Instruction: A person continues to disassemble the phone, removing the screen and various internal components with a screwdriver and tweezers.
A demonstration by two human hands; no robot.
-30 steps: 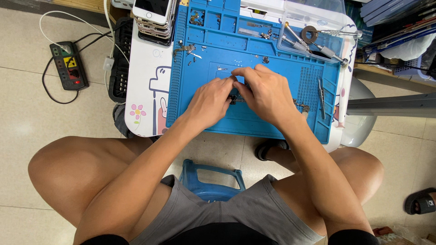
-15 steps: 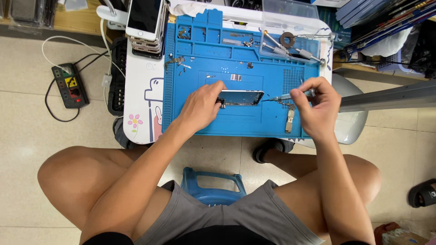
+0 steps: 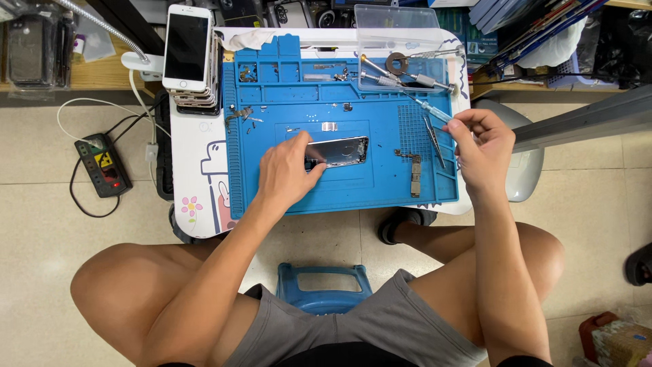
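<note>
Head view: left hand (image 3: pixel 288 173) fingers (image 3: pixel 314 166) touching phone frame (image 3: pixel 339 151).

Two hands show: the left hand (image 3: pixel 286 175) and the right hand (image 3: pixel 479 151). One blue mat (image 3: pixel 380 187) covers one white table (image 3: pixel 197 177). On the mat lies one opened phone shell (image 3: pixel 339 151) and one small circuit board (image 3: pixel 415 178). One pair of tweezers (image 3: pixel 435 141) rests near the mat's right edge. One clear plastic lid (image 3: pixel 397 27) sits at the top, with one black ring (image 3: pixel 396 63) below it. One stack of phones (image 3: pixel 190 58) stands at the table's left corner; how many are in it cannot be told. One power strip (image 3: pixel 102 165) lies on the floor. One blue stool (image 3: pixel 322 289) shows between two bare knees.
</note>
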